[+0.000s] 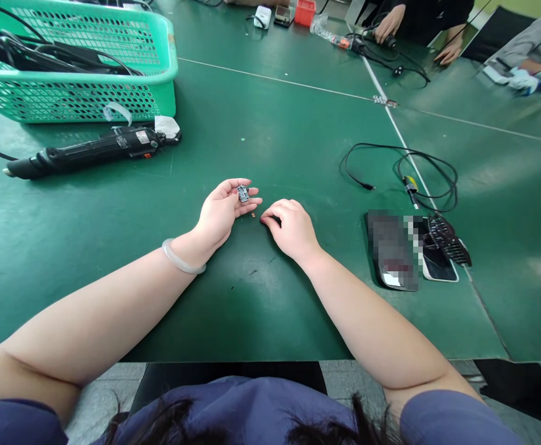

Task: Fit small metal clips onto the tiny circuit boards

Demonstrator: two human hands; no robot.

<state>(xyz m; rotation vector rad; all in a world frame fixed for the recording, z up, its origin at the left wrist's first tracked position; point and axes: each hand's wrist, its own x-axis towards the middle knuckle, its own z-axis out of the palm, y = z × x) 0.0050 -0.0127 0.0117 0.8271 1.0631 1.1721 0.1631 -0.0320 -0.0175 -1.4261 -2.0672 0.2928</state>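
On the fingers of my left hand (219, 207), palm turned up, rests a small grey piece with metal-looking details (243, 193); the thumb lies against it. Just below those fingertips is a tiny copper-coloured bit (253, 215), close to the tabletop. To the right, my right hand (291, 225) is closed in a pinch, thumb against forefinger, low over the green table (270, 321). Whatever its fingertips hold, if anything, is too small to make out. The two hands are a short gap apart.
At the left stand a green basket (159, 96) of cables and a black electric screwdriver (94, 148). Rightward lie a black cable (391, 147), a dark phone (393, 250), a second phone (441, 269) and a black hair clip (449, 240). A co-worker's hands (390, 25) handle cables beyond.
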